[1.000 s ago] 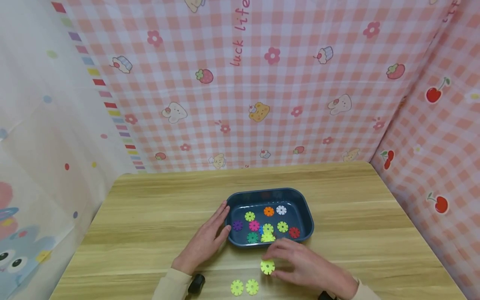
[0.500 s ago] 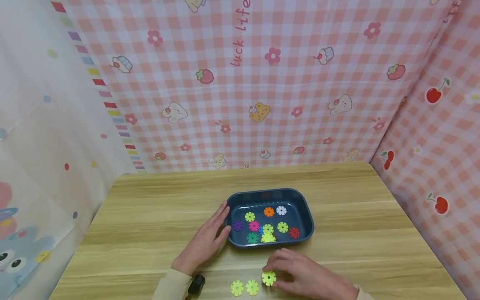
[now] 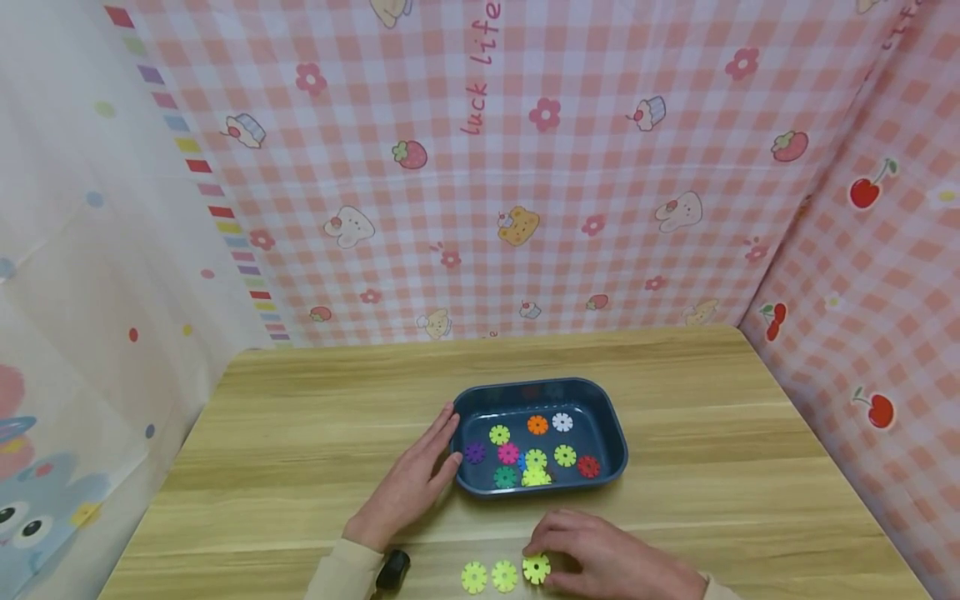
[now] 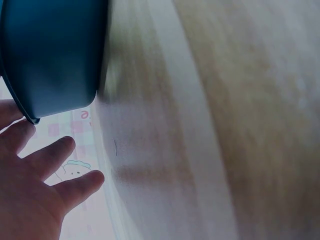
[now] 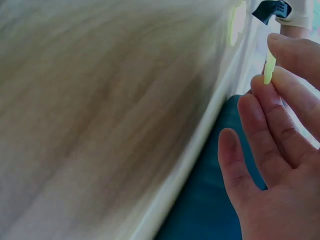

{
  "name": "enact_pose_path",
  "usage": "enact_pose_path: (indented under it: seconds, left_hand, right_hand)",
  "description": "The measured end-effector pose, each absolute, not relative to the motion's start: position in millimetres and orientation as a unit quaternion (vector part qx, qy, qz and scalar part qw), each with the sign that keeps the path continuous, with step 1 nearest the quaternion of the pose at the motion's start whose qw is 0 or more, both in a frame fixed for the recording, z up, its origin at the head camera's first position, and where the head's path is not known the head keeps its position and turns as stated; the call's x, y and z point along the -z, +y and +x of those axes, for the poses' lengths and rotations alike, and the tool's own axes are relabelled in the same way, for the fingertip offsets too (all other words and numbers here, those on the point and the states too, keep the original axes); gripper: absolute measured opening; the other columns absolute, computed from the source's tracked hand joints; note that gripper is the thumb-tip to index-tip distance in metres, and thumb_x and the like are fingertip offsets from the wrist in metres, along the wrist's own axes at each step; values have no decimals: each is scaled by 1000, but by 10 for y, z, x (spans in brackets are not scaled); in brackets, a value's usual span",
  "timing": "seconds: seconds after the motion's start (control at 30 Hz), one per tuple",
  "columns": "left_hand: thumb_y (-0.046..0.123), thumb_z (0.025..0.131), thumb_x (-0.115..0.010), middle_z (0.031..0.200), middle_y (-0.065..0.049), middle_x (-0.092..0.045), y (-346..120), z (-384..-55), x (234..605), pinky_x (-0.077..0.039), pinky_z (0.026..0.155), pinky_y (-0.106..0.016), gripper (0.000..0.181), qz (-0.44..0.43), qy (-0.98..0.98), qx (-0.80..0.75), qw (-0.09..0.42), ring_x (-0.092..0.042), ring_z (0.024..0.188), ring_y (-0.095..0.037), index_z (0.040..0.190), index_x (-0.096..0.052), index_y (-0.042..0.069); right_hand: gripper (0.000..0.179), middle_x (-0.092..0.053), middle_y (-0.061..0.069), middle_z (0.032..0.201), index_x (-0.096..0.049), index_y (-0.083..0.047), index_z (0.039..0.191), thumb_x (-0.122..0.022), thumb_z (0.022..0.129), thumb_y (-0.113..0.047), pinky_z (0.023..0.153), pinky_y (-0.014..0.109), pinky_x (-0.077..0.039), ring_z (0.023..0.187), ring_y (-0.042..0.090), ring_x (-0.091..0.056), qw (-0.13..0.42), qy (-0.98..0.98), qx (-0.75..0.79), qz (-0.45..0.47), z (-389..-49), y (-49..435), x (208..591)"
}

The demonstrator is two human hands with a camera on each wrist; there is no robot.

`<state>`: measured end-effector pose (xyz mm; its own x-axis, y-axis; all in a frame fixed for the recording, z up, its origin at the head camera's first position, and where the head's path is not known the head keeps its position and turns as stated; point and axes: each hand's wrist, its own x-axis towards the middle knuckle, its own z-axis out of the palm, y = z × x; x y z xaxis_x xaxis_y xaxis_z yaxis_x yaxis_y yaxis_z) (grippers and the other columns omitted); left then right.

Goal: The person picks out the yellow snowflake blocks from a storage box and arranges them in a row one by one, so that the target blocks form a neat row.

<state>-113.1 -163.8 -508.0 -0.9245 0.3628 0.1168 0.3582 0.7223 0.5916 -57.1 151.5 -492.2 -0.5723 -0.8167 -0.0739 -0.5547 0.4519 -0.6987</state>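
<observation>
Right grip (image 3: 600, 557) pinches a yellow disc (image 3: 536, 577) beside two matching discs (image 3: 498, 577) on the desk (image 3: 315, 417) | left grip (image 3: 411, 483), spread, touches a tray (image 3: 603, 433) of coloured discs (image 3: 502, 455) beyond | a blue disc (image 3: 522, 461) inside lies partly hidden

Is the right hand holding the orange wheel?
No, the right hand pinches a yellow-green wheel, while the orange wheel lies in the blue tray.
</observation>
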Motion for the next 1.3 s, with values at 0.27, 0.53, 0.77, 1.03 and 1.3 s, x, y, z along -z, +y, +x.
enact_pose_path:
  seconds: [0.27, 0.53, 0.77, 1.03, 1.3]
  left_hand:
    - [33, 110, -52, 172, 0, -19, -1631, -1131, 5081, -29, 123, -45, 61, 192, 929, -317, 3, -27, 154, -20, 163, -33, 13]
    - [34, 110, -52, 172, 0, -19, -1633, -1134, 5087, -30, 123, -45, 61, 193, 928, -318, 3, -27, 154, -20, 163, -33, 13]
    - [33, 109, -52, 173, 2, -18, -1633, -1139, 5090, -30, 123, -45, 61, 192, 928, -320, 3, -27, 154, -20, 163, -33, 13]
    - [33, 109, -52, 172, 2, -19, -1632, -1135, 5086, -30, 123, -45, 61, 190, 928, -319, 5, -27, 154, -20, 163, -33, 13]
    - [33, 109, -53, 172, 7, -16, -1635, -1134, 5094, -30, 123, -44, 60, 189, 928, -321, 1, -27, 154, -19, 163, -33, 13]
  right_hand:
    - [34, -62, -21, 121, -69, -29, 131, -61, 103, -47, 94, 26, -55, 103, -3, -54, 213, 832, 303, -414, -593, 1503, 4971]
    - [34, -62, -22, 122, -68, -32, 132, -61, 103, -47, 97, 28, -54, 104, -3, -54, 224, 830, 302, -413, -614, 1500, 4993]
    - [32, -64, -21, 123, -67, -32, 131, -63, 103, -45, 99, 32, -54, 105, -2, -55, 200, 835, 287, -424, -629, 1493, 5025]
    - [30, -65, -22, 122, -68, -32, 130, -65, 102, -42, 98, 33, -54, 105, -2, -56, 193, 836, 280, -431, -645, 1484, 5035]
    - [30, -66, -22, 121, -69, -32, 129, -67, 101, -41, 98, 32, -54, 105, -2, -56, 196, 836, 276, -432, -653, 1477, 5041]
